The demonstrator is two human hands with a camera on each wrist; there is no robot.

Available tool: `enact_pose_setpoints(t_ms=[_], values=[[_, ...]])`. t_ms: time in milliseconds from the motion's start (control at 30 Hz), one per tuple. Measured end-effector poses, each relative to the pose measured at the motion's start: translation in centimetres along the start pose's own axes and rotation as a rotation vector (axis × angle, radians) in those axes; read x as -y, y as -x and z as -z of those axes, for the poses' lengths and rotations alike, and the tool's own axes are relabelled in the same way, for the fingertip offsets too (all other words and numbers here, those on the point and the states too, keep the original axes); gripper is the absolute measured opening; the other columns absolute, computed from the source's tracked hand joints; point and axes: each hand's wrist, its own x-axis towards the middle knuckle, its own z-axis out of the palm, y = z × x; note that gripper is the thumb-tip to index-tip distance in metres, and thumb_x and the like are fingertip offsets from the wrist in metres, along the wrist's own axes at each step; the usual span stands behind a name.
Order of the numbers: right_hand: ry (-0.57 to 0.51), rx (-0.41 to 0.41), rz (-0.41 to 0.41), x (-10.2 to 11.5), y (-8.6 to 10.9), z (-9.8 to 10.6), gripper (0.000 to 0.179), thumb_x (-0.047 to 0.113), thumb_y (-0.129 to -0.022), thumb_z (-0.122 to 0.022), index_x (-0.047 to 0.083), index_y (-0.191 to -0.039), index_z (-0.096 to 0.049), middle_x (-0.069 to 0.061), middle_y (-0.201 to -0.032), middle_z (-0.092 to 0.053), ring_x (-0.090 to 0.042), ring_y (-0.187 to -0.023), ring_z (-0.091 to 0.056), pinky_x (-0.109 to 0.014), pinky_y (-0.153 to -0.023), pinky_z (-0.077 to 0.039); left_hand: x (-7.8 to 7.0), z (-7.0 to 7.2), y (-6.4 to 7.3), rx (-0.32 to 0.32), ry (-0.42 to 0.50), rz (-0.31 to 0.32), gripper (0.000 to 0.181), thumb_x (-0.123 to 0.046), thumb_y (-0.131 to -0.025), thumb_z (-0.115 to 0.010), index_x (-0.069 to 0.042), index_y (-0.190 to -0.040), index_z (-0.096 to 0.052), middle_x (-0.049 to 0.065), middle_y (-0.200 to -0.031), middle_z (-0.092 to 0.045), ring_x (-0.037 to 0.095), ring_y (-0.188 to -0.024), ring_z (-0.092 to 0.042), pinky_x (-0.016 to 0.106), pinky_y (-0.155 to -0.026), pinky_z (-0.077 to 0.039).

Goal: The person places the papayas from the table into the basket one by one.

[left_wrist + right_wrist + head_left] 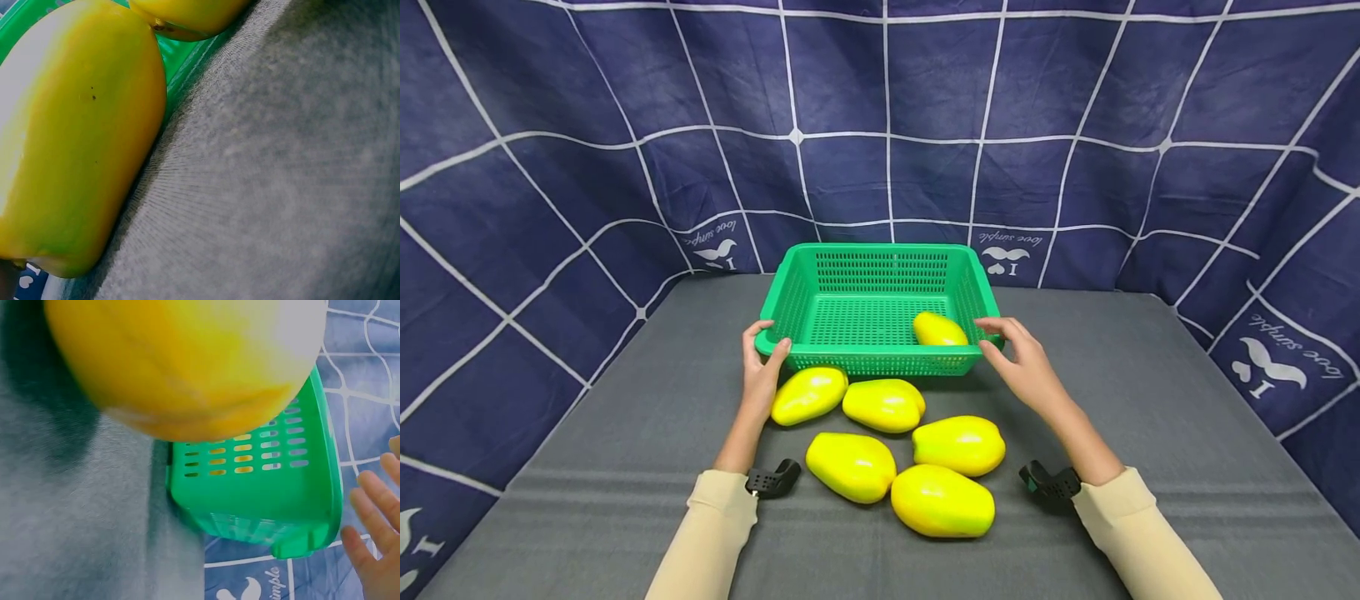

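A: How do we have our hands placed?

B: Our left hand (763, 365) grips the near left corner of the green basket (857, 351), its thumb on the front rim. Our right hand (1021, 360) is at the near right corner, fingers spread wide. In the right wrist view we see its fingertips close to the rim; we cannot tell whether any of them touches it.

A: And what lies in the basket?

B: We see one yellow fruit (940, 330) there, near the front wall on the right side.

A: What do we have just this side of it?

B: Five more yellow fruits lie on the grey table (647, 467). The leftmost (809, 396) is right beside our left hand, with a second (883, 406) next to it. A third (958, 446) sits farther right, and the nearest two (851, 467) (943, 501) lie side by side between our forearms.

A: What about farther out?

B: We have a dark strap (773, 479) at each wrist, cream sleeves (707, 533), and behind the table a navy cloth (940, 92) crossed by white lines.
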Motion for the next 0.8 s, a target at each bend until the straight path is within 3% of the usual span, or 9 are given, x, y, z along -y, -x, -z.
enact_pose_setpoints(t_ms=[133, 300, 600, 700, 800], values=[[-0.031, -0.001, 0.039, 0.2, 1.3, 0.3, 0.032, 0.014, -0.091, -0.054, 0.010, -0.122, -0.053, -0.006, -0.117, -0.055, -0.016, -0.105, -0.051, -0.020, -0.088, -0.038, -0.1, -0.1, -0.1, -0.009, 0.009, -0.010, 0.040, -0.010, -0.090, -0.052, -0.012, -0.127, -0.035, 0.003, -0.138, -0.024, 0.012, -0.125, -0.022, 0.028, -0.096, -0.023], [-0.073, 0.035, 0.059, 0.0, 2.9, 0.2, 0.032, 0.013, -0.090, -0.055, 0.010, -0.121, -0.054, -0.004, -0.113, -0.057, -0.006, -0.104, -0.050, -0.011, -0.088, -0.036, 0.6, 0.1, -0.3, -0.012, 0.020, -0.023, 0.040, -0.011, -0.090, -0.052, -0.011, -0.127, -0.034, 0.003, -0.138, -0.025, 0.012, -0.124, -0.023, 0.029, -0.098, -0.023], [-0.143, 0.206, -0.013, -1.3, 5.5, -0.6, 0.031, 0.015, -0.091, -0.054, 0.009, -0.122, -0.052, -0.010, -0.117, -0.056, -0.023, -0.105, -0.052, -0.034, -0.090, -0.043, 0.8, 0.1, -0.3, -0.010, 0.012, -0.030, 0.039, -0.013, -0.090, -0.053, -0.016, -0.125, -0.036, 0.000, -0.136, -0.026, 0.011, -0.122, -0.026, 0.029, -0.097, -0.025], [-0.212, 0.246, -0.006, -1.9, 6.2, -0.8, 0.031, 0.013, -0.092, -0.052, 0.008, -0.122, -0.052, -0.015, -0.117, -0.054, -0.019, -0.106, -0.053, -0.030, -0.088, -0.043, 0.8, 0.1, -0.4, -0.010, 0.012, -0.043, 0.038, -0.012, -0.090, -0.053, -0.016, -0.124, -0.037, -0.001, -0.135, -0.027, 0.010, -0.124, -0.024, 0.032, -0.100, -0.022], [-0.296, 0.264, 0.017, -2.4, 6.6, -1.0, 0.031, 0.008, -0.092, -0.050, 0.005, -0.123, -0.050, -0.010, -0.118, -0.054, -0.010, -0.107, -0.052, -0.023, -0.086, -0.043, 0.8, 0.1, -0.4, -0.013, 0.017, -0.047, 0.039, -0.010, -0.089, -0.053, -0.013, -0.125, -0.036, 0.000, -0.134, -0.028, 0.011, -0.124, -0.024, 0.034, -0.102, -0.020]])
